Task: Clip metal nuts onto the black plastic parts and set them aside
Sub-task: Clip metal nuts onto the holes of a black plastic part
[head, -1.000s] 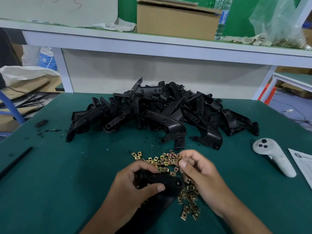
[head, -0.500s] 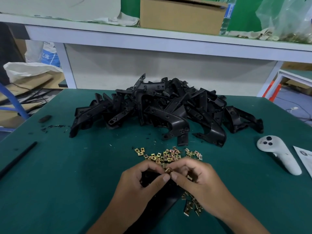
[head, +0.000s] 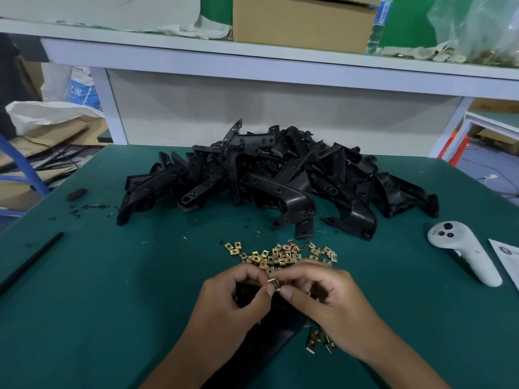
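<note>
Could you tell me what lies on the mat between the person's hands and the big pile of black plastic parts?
In the head view, a scatter of loose metal nuts lies between the hands and the pile of black plastic parts, then bare green mat with small specks.

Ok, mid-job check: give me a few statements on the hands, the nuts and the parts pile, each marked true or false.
1. The right hand pinches a metal nut at the black plastic part. True.
2. The left hand lies flat and open on the table. False: its fingers curl round the black plastic part.
3. The pile of black parts lies beyond the loose nuts. True.
4. The white controller sits left of the hands. False: it lies to their right.
5. The loose nuts sit in a tray. False: they lie scattered on the green table.
</note>
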Motion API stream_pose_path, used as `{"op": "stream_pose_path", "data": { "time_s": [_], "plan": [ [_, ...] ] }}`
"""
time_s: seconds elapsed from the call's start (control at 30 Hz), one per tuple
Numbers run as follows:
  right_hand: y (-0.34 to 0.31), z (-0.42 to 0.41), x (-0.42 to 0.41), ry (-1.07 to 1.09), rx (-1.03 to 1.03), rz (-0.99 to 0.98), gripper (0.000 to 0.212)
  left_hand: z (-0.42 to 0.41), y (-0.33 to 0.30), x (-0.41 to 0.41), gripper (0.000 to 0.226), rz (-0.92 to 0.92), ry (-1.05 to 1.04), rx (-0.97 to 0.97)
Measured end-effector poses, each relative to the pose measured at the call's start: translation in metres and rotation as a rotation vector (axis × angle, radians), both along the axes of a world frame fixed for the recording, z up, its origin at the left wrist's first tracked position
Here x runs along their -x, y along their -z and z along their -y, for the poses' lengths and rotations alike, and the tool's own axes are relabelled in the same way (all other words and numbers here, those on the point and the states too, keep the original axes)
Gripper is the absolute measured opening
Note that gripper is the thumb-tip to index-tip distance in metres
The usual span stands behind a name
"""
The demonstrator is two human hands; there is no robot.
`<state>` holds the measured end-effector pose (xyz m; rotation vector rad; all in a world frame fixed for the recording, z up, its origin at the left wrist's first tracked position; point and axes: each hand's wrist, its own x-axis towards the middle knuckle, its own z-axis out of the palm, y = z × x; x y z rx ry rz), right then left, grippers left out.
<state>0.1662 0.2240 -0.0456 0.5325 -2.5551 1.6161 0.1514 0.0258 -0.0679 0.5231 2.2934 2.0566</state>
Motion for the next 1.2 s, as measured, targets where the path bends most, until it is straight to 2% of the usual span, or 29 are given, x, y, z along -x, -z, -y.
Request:
{"op": "stream_pose_path", "data": {
  "time_s": [0.17,0.5,0.63,0.7,0.83,1.07,1.2],
  "plan": [
    [0.002,-0.002,0.001,-0.031,-0.021,0.006,0.028,0.001,0.001,0.0,0.025,0.002,0.026,-0.003],
    [0.001,-0.001,0.002,0.028,0.067,0.013,0.019,0.0,-0.003,-0.002,0.013,0.054,0.089,0.009],
    [0.0,-0.004,0.005,0.041,0.106,0.057,0.008,0.005,-0.005,-0.004,0.03,0.11,0.183,0.022],
    [0.0,-0.006,0.006,0.049,0.08,0.075,0.01,0.005,-0.006,-0.005,0.036,0.112,0.216,0.048],
    [-0.001,-0.009,0.006,0.003,0.056,0.158,0.011,0.003,-0.005,-0.002,0.029,0.059,0.161,0.108],
    [-0.005,-0.016,0.008,0.007,0.165,0.234,0.008,0.002,-0.006,0.002,0.037,0.119,0.096,-0.052],
    [-0.006,-0.016,0.006,-0.037,0.231,0.261,0.009,0.0,-0.003,0.001,0.049,0.141,0.099,-0.063]
  ]
}}
